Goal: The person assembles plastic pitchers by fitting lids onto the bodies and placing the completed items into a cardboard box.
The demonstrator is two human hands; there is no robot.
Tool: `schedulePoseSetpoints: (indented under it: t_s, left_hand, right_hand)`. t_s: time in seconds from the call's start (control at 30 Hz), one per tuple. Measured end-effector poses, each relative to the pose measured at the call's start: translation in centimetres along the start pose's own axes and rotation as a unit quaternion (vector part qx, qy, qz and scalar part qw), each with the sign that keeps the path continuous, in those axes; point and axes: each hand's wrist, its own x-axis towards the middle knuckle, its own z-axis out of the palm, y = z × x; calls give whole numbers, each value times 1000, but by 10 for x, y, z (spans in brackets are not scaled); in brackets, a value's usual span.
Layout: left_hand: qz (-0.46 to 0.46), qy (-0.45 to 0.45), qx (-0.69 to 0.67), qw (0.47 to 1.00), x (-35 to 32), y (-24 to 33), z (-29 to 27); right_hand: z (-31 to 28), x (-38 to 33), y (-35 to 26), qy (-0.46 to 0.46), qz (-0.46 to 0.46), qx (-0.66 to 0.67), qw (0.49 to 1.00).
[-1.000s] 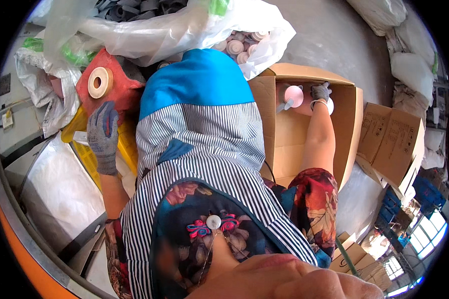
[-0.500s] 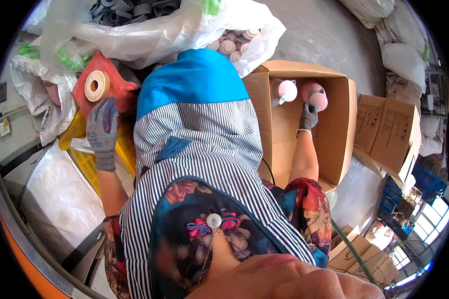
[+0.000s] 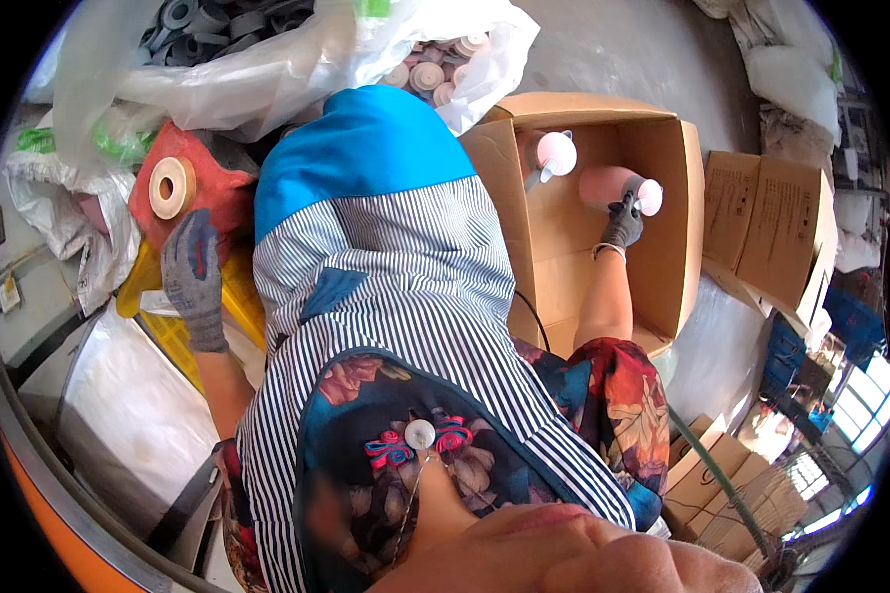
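Note:
In the carton [image 3: 564, 272] on my right, my right hand [image 3: 622, 223], in a dark grey glove, closes on a pink bottle [image 3: 601, 186]. That bottle leans over, its rounded paler cap [image 3: 649, 197] toward the right. A second pink bottle [image 3: 557, 154] with a pale round top and a grey handle-like part stands near the carton's far left corner. On the left side, my left hand [image 3: 194, 272], in a grey glove, holds nothing, its fingers loosely extended. Its fingertips are just below a cream tape roll [image 3: 172, 188] lying on red cloth [image 3: 200, 163].
Beyond my apron, plastic bags hold grey rings [image 3: 229, 30] and pale pink round parts [image 3: 427, 77]. A yellow crate [image 3: 148, 272] and a white sack [image 3: 129, 381] are at left. Another carton [image 3: 771, 232] stands at right, with bulky white bags [image 3: 796, 84] behind it.
The pink bottle in my right hand has tipped, its cap swinging to the right. My left hand stays beside the tape roll. The whole view has shifted slightly.

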Motion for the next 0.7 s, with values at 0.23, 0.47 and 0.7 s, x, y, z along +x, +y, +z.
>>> schedulePoseSetpoints:
  t_s: [0.23,0.47,0.7]
  left_hand:
    - [-15,34,-32,999,0,-5,-10]
    - [-16,35,-3,999,3,-9,-17]
    - [-97,50,39,993,-42,-66,-22]
  right_hand:
    - [23,-23,13,11,114,43,992]
    - [49,48,51,-55,131,82,986]
    - [77,-30,6,-176,14,26,984]
